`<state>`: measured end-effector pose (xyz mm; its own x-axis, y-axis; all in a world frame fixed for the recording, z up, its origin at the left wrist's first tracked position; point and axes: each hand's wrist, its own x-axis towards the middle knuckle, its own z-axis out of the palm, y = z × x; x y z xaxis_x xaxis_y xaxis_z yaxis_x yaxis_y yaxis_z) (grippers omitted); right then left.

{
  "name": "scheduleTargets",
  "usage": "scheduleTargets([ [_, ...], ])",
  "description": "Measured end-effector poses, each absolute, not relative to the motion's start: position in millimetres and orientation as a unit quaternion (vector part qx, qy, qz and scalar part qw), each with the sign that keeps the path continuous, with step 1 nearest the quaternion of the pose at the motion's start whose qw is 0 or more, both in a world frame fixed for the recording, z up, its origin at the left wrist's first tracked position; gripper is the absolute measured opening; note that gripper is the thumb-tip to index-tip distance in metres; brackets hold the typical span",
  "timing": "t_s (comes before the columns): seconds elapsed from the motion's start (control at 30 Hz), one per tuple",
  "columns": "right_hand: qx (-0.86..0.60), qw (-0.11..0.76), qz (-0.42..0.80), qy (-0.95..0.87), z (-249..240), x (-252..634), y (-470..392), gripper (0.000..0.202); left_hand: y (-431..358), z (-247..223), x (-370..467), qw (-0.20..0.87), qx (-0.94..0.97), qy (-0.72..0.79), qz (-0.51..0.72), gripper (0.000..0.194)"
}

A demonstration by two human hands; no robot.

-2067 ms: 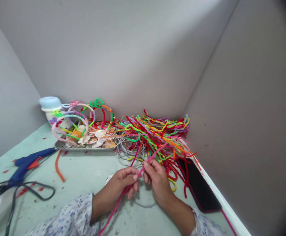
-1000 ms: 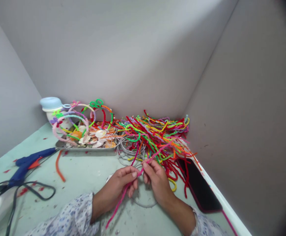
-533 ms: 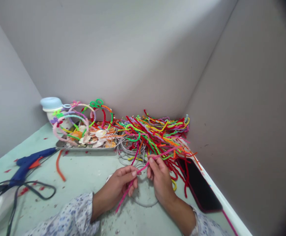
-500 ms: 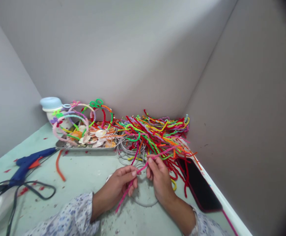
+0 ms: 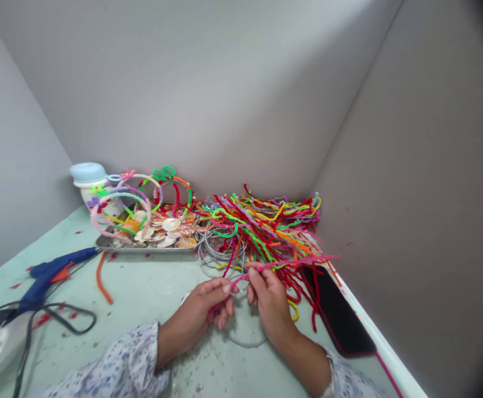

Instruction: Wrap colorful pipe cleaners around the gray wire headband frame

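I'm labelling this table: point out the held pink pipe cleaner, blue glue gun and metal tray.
Pink pipe cleaner point(image 5: 291, 262): head view, middle of visible length.
Blue glue gun point(image 5: 45, 282): head view, handle.
Metal tray point(image 5: 154, 251): head view, front rim.

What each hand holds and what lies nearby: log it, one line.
left hand: holds thin pink fuzzy stem | right hand: holds same stem | nearby: round grey wire hoop; heap of multicoloured fuzzy stems

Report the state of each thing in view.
Left hand: pinching
Right hand: pinching
Pink strand: held in both hands
Orange strand: loose, bent
Strand pile: tangled
Glue gun: lying on its side
Phone: lying flat, screen dark
White container: upright, blue top on
Metal tray: loaded with headbands
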<state>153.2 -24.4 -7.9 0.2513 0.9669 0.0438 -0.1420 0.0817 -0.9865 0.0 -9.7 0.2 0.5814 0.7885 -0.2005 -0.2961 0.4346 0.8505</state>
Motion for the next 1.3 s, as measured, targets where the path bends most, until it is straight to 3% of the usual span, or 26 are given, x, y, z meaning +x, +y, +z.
scheduleTargets([
  [0.33,-0.508,0.644,0.452,-0.351,-12.7,154.4,-18.7,0.038,-8.9,-3.5,-1.5,0.794,0.409,0.311,0.325,0.02],
  [0.6,-0.502,0.633,0.467,-0.361,-16.7,159.3,-16.3,0.037,-9.7,-0.3,-1.5,0.803,0.403,0.318,0.301,0.021],
  [0.97,-0.492,0.553,0.484,-0.465,-8.4,153.2,-26.0,0.033,-10.5,-1.4,-1.8,0.79,0.42,0.309,0.324,0.021],
  [1.3,-0.509,0.579,0.477,-0.421,-12.1,156.4,-19.6,0.038,-9.8,-4.5,-1.3,0.796,0.422,0.295,0.318,0.021],
])
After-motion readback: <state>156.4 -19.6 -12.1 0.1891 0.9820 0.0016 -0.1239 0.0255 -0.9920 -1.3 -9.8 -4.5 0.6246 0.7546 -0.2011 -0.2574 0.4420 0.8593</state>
